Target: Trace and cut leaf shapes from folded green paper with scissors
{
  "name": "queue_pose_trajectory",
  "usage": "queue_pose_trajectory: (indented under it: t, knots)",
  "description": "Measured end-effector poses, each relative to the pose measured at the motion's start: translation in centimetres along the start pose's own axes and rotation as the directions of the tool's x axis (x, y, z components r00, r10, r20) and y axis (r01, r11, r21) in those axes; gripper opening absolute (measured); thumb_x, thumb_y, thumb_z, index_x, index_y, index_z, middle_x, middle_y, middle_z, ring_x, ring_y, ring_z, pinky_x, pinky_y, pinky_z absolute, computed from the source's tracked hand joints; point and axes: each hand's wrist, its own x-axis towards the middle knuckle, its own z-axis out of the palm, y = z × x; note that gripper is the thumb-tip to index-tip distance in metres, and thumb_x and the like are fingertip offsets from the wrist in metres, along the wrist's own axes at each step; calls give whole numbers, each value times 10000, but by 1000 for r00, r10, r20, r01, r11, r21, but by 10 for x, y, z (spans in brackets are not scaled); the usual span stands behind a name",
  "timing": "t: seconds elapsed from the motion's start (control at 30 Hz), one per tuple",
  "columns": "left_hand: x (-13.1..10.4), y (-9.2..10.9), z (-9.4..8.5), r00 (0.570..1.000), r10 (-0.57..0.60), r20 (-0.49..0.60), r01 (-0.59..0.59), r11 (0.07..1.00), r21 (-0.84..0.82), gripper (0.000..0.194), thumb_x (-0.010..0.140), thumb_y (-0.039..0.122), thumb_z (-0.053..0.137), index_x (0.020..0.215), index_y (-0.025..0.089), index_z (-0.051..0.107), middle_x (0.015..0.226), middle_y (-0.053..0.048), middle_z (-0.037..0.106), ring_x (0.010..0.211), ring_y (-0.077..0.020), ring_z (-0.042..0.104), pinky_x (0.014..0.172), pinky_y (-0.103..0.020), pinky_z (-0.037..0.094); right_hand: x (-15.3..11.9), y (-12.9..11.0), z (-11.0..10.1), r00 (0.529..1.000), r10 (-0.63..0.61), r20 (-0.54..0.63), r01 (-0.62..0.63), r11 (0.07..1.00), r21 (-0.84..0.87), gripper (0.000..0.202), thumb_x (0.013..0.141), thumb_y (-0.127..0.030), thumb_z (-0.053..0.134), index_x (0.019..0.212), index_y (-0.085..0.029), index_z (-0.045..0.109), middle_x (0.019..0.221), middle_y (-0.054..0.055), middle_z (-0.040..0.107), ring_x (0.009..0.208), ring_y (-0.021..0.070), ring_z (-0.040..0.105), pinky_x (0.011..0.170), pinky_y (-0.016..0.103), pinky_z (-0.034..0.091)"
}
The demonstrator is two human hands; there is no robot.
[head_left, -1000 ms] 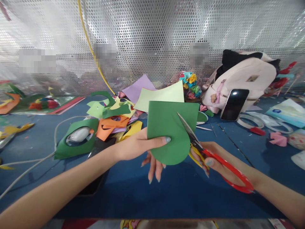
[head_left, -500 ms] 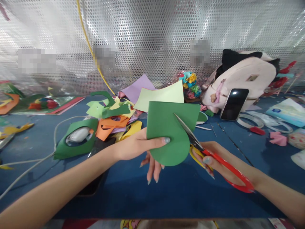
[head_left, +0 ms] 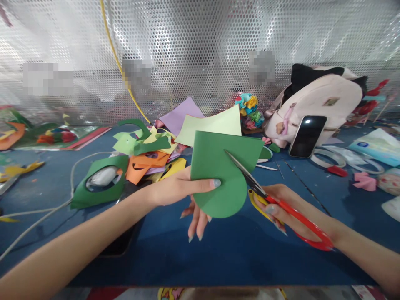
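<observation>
My left hand (head_left: pixel 190 191) pinches a sheet of green paper (head_left: pixel 225 183), thumb on the front and fingers behind it. The sheet's lower edge is cut into a round curve, while its top stays straight-edged. In my right hand (head_left: pixel 278 208) is a pair of scissors (head_left: pixel 265 196) with red and yellow handles. One blade lies across the front of the paper, pointing up and left; the other blade is hidden behind it. The cut meets the right side of the sheet where the blades are.
Paper scraps (head_left: pixel 146 154) in green, orange and yellow lie behind my left arm. A green sheet with a round hole (head_left: pixel 103 179) lies at left near a white cable. A phone (head_left: pixel 308 135) leans on a pale backpack (head_left: pixel 325 100); tape rolls (head_left: pixel 328 157) lie beside it.
The green paper and my left hand have shifted slightly left. The scissor blades have crept a little further across the sheet, and the yellow handle has moved slightly away from the red one.
</observation>
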Motion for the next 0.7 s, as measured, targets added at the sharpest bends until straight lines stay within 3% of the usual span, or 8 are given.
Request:
queue_pose_trajectory:
  t: [0.2,0.33,0.5,0.7]
  knots:
    - [0,0,-4,1000,-19,11,19,1000,-14,450,900,516,724,820,73,727,639,-131,753,436,-180,670,336,-203,508,0,0,-4,997,78,31,-77,996,-37,463,933,-653,574,810,-234,419,638,-87,390,448,62,403,419,188,424]
    - [-1,2,-8,998,-34,52,35,999,-21,439,899,512,723,821,80,730,661,-141,758,473,-188,694,334,-190,495,-1,0,-6,999,39,37,-37,998,-56,441,942,-613,588,795,-233,419,624,-83,404,434,68,431,418,202,431]
    - [-1,4,-10,997,-31,67,33,999,-31,391,892,493,732,830,107,741,645,-103,753,469,-180,685,340,-187,501,0,0,-6,999,-5,54,6,1000,-28,438,945,-590,603,788,-233,403,620,-85,395,432,62,398,386,193,339]
    - [-4,6,-15,996,-80,48,80,997,-7,377,867,502,755,869,126,777,654,-103,754,515,-198,709,380,-195,529,0,-4,-7,998,-4,57,9,996,-94,451,989,-610,523,787,-227,398,634,-78,336,502,71,296,416,205,271]
